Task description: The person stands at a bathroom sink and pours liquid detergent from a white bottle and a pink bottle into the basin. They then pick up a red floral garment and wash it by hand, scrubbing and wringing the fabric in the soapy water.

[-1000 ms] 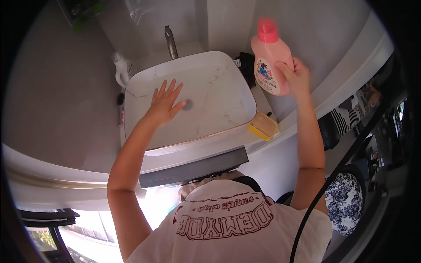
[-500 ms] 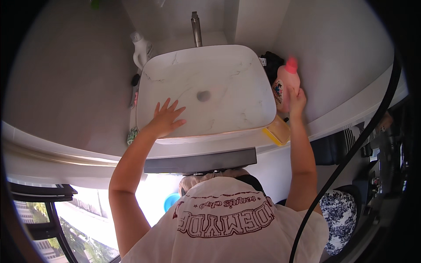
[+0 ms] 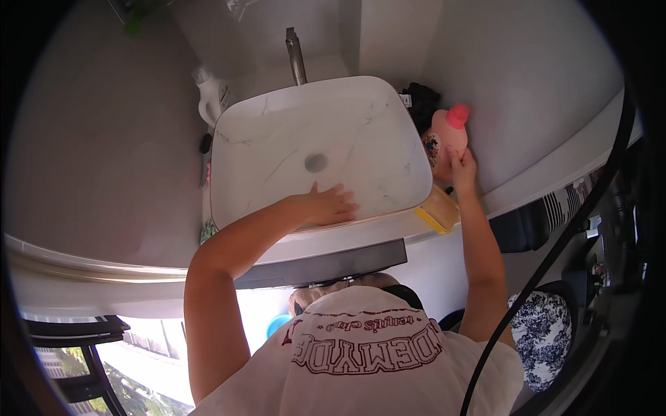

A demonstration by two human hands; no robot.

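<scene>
A white marbled basin (image 3: 263, 139) with a round drain (image 3: 316, 163) stands before me. My left hand (image 3: 331, 205) is over the near inner side of the basin, below the drain, fingers spread and nothing in them. To the right of the basin my right hand (image 3: 463, 170) grips a pink bottle (image 3: 451, 135) with a bright pink cap (image 3: 457, 116). The bottle stands beside the basin's right rim, its base partly hidden by the rim and my hand.
A metal faucet (image 3: 296, 59) rises behind the basin. At its left are a white jug-like bottle (image 3: 210, 97) and a dark-handled brush (image 3: 205, 144). On the right lie a black bundle (image 3: 420, 104) and a yellow-edged box (image 3: 439, 210). A black cable (image 3: 548, 263) crosses the right side.
My left hand has moved right across the basin, from its left side to its near middle. The pink bottle, still in my right hand, has shifted slightly. The view has tilted a little.
</scene>
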